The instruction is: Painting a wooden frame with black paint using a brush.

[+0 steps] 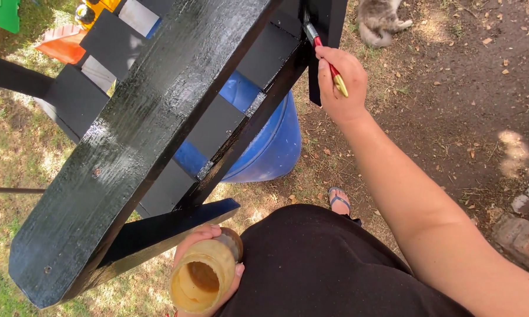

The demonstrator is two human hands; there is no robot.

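The right hand (pixel 342 82) pinches a thin red-handled paintbrush (pixel 326 56), bristles just above the grip on the wet black-painted wooden frame (pixel 158 117). The left hand (pixel 208 273) wraps a cloudy yellowish plastic jar (pixel 202 282); tilting it risks spilling.

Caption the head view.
Right hand brushes glossy black wooden frame with red-handled paintbrush; left hand holds yellowish jar.

Glossy, wet-black wooden frame (pixel 141 129)

One paintbrush (pixel 326 56), one jar (pixel 202 280), one barrel (pixel 270 141).
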